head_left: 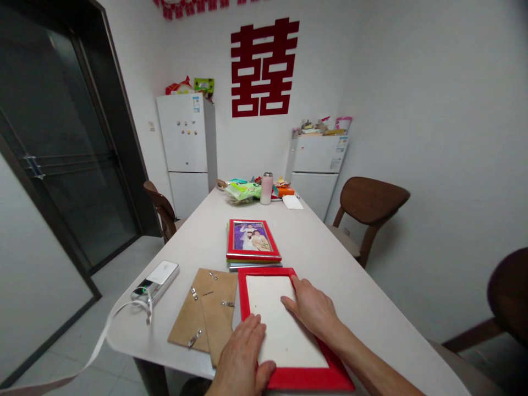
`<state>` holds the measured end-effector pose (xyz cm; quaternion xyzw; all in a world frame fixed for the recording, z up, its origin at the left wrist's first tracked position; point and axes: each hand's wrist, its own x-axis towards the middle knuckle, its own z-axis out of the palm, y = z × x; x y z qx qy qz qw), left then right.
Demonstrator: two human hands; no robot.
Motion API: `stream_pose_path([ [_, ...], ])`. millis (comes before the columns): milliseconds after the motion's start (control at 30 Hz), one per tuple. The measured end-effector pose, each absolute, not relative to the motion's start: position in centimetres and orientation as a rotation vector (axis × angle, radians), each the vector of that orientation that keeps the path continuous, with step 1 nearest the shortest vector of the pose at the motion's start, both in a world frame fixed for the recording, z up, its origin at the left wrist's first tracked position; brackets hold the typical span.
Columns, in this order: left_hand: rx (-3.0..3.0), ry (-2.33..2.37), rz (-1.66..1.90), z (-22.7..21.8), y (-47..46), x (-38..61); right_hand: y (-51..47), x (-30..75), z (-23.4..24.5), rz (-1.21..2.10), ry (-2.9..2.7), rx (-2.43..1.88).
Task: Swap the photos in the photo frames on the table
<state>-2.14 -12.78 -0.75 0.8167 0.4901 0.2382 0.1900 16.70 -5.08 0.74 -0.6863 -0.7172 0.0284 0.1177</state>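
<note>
A red picture frame (307, 379) lies on the table in front of me, with a plain off-white panel (284, 330) inside its border. My left hand (243, 355) rests on the frame's left side, fingers stretched out and thumb apart. On the right side lies my right hand (311, 308), its thumb on the panel and its fingers along the border. To the left of the frame is a brown backing board (193, 313) with metal clips and a fold-out stand. Just beyond sits a stack of frames, topped by a red framed photo (252, 236).
A white power bank (159, 280) with a pale strap lies at the table's (330, 264) left edge. Farther back are a pink bottle (267, 188), a green bag (243, 191) and white paper (292, 202). Wooden chairs (371, 201) flank the table; two fridges (185, 137) stand behind.
</note>
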Motion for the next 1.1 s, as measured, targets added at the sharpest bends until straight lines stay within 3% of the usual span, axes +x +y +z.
stream_pose_path([
  [100, 2.275, 1.398, 0.670, -0.1, -13.0, -5.2, -5.9, 15.7, 1.4, 0.197, -2.151, -1.832],
  [333, 2.032, 1.963, 0.446, 0.8, -12.7, -12.7, -9.6, 8.1, 2.5, 0.390, -2.405, -1.291],
  [533, 2.134, 1.875, 0.603, -0.8, -13.4, -13.6, -10.5, 3.8, 0.9, 0.363, -2.418, -1.332],
  [800, 2.276, 1.851, 0.833, -2.7, -13.3, -14.1, -10.0, 5.1, 2.2, 0.662, -2.171, -1.147],
  [1100, 2.544, 1.626, 1.126, 4.0, -13.8, -8.0, -11.3, 11.9, 6.5, 0.667, -1.956, -1.118],
])
